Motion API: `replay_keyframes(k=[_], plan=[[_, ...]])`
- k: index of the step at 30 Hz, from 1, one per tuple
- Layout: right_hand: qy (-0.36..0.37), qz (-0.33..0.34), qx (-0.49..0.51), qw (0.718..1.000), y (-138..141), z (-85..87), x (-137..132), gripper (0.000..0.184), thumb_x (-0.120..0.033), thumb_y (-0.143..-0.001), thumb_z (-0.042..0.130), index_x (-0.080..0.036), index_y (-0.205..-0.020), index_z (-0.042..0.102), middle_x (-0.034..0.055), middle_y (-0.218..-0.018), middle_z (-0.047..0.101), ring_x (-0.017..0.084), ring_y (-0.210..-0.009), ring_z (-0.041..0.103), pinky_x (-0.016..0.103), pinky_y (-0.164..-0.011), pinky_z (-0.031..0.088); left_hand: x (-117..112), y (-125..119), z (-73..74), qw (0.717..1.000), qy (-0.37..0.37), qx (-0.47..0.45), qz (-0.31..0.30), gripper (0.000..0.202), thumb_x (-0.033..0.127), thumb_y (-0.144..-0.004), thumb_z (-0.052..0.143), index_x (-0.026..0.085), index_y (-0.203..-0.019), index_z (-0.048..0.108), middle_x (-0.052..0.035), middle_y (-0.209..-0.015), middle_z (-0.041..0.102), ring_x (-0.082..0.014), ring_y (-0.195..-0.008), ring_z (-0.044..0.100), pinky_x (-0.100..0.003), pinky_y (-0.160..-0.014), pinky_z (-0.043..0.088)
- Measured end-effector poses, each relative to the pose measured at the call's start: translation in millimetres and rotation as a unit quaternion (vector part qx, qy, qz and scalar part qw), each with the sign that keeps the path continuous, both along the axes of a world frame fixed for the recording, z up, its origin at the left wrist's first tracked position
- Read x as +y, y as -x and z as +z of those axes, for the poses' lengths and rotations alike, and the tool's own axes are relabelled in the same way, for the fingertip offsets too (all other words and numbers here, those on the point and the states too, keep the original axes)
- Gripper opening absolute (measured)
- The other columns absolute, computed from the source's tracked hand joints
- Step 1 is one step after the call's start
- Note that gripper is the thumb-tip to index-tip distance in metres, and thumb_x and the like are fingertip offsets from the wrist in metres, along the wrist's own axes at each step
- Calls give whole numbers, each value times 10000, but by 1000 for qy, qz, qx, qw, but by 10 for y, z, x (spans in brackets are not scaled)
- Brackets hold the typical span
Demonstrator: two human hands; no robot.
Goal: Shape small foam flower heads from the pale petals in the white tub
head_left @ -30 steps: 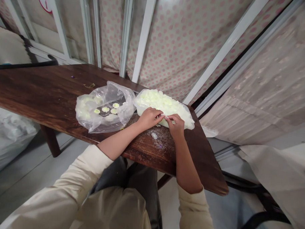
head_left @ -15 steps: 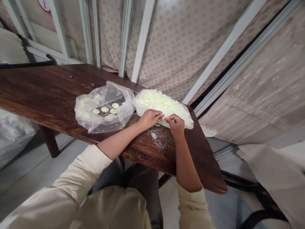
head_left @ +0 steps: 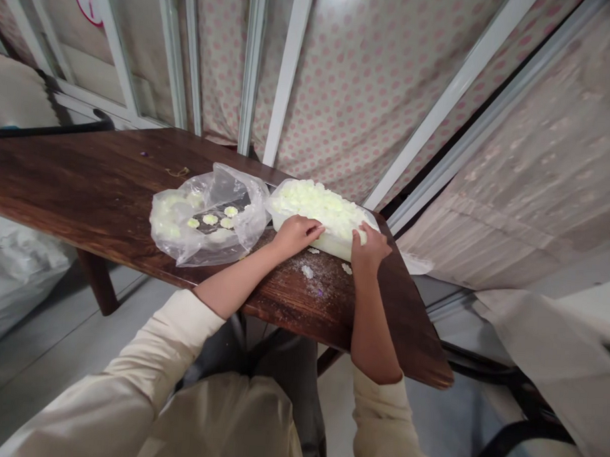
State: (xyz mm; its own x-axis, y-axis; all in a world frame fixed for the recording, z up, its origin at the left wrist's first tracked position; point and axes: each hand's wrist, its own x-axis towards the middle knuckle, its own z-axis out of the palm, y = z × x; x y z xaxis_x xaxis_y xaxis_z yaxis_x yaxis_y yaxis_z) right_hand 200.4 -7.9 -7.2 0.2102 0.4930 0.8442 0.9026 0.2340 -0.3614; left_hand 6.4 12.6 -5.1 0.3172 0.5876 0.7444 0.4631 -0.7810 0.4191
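Observation:
A heap of pale yellow-green flower pieces (head_left: 318,201) lies in clear plastic on the brown wooden table (head_left: 86,181). My left hand (head_left: 293,234) rests at the heap's near edge, fingers curled together and pointing right; whatever is in them is hidden. My right hand (head_left: 369,248) is at the heap's right end, thumb up against the pieces and fingers curled round the edge. A small white piece (head_left: 347,268) lies on the table just left of my right wrist, and another white piece (head_left: 308,271) lies between my forearms.
A crumpled clear plastic bag (head_left: 210,212) with several flower pieces lies left of the heap. The table's right corner (head_left: 442,380) is close to my right arm. Curtained window frames (head_left: 285,74) stand behind the table. A big white sack (head_left: 13,271) sits on the floor at left.
My right hand has moved from beside my left hand to the heap's right end. A small white piece now lies on the table where it was. My left hand has barely moved.

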Motion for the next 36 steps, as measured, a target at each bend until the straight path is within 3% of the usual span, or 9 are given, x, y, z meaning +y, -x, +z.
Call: replay_keyframes(k=[2, 5, 11, 17, 24, 28, 31, 34, 36], plan=[[7, 0, -63, 998, -16, 5, -22, 424, -343, -807, 437, -139, -1169, 524, 138, -1148, 570, 277, -1069, 454, 479, -916, 308, -23, -18, -2, 997, -44, 57, -4, 293, 341, -846, 433, 161, -751, 644, -21, -653, 655, -127, -628, 576, -262, -672, 395], [22, 105, -157, 982, 85, 53, -111, 444, -312, -837, 393, -171, -1254, 450, 99, -1273, 491, 251, -1169, 386, 448, -958, 292, -29, -20, -6, 994, -67, 83, 1, 290, 337, -855, 416, 163, -794, 640, -24, -675, 658, -133, -651, 586, -272, -684, 394], [39, 221, -139, 965, 305, 94, -177, 210, -294, -854, 458, -207, -835, 648, 25, -855, 663, 161, -866, 554, 341, -802, 385, -16, -16, -19, 993, -79, 82, 4, 275, 324, -839, 429, 162, -739, 627, -18, -643, 638, -125, -634, 570, -269, -672, 390], [11, 248, -91, 964, 271, 65, -114, 174, -303, -802, 550, -195, -677, 605, 12, -668, 606, 153, -717, 537, 315, -694, 414, -49, -41, -7, 995, -56, 78, -3, 261, 297, -809, 455, 154, -653, 607, -12, -582, 611, -117, -585, 550, -263, -655, 390], [-5, 245, 5, 970, 275, 81, -112, 309, -381, -706, 635, -192, -533, 462, -23, -561, 487, 126, -599, 462, 283, -616, 398, -10, -32, -28, 999, -11, 38, -24, 265, 293, -815, 444, 154, -663, 610, -5, -577, 599, -97, -550, 524, -227, -599, 383], [-52, 81, 84, 992, 69, 51, -26, 269, -414, -762, 545, -167, -661, 573, 49, -706, 586, 173, -712, 512, 344, -717, 411, -1, -22, -43, 1000, 3, 28, 8, 295, 314, -835, 413, 155, -685, 611, -15, -590, 603, -105, -559, 536, -230, -601, 386], [-52, -35, 28, 998, -73, 31, 5, 385, -465, -779, 495, -147, -964, 608, 133, -1010, 607, 260, -970, 487, 469, -875, 333, -5, -32, -51, 999, -5, 45, 13, 288, 317, -834, 418, 162, -703, 624, -17, -592, 610, -116, -566, 546, -239, -602, 385], [-25, 12, -72, 997, -32, 44, -47, 477, -445, -820, 428, -164, -1199, 496, 128, -1226, 513, 268, -1124, 412, 475, -942, 279, -8, -42, -51, 997, -31, 67, 12, 282, 326, -836, 426, 171, -744, 643, -21, -617, 633, -128, -592, 563, -254, -632, 391], [7, 88, -135, 987, 81, 61, -103, 438, -414, -837, 412, -193, -1204, 502, 87, -1223, 530, 243, -1140, 407, 438, -952, 283, -9, -42, -45, 997, -43, 70, 15, 284, 335, -842, 422, 174, -785, 649, -24, -642, 647, -131, -611, 574, -260, -653, 396]])
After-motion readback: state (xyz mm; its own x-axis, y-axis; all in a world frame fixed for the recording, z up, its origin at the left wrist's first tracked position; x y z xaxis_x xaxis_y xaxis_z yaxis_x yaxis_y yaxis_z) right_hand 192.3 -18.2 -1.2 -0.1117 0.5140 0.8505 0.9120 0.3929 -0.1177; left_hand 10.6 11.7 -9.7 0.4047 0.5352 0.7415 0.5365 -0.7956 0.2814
